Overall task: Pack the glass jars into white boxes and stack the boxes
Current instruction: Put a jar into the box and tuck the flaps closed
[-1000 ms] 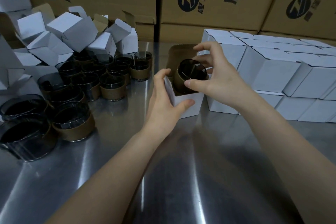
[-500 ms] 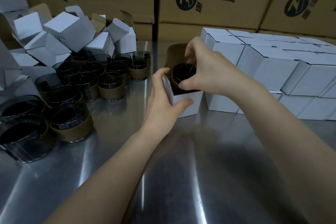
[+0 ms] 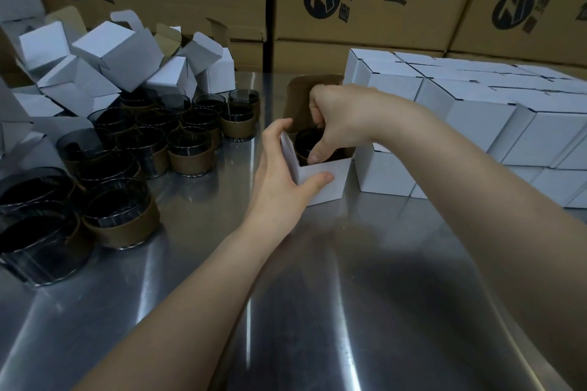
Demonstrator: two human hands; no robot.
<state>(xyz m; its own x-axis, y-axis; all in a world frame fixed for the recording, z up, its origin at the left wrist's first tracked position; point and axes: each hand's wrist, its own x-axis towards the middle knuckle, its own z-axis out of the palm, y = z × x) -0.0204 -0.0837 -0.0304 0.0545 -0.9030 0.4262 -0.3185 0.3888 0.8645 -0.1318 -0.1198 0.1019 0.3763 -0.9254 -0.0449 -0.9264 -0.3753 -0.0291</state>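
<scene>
While left hand (image 3: pixel 279 174) grips box (image 3: pixel 330 190), jar (image 3: pixel 304 144) upright, mouth up

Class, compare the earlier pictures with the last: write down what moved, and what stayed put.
The right hand lowered the glass jar deeper into the open white box, reaching inside and still gripping it. The left hand kept holding the box's near corner. The loose jars, empty boxes and packed stack stayed put.
</scene>
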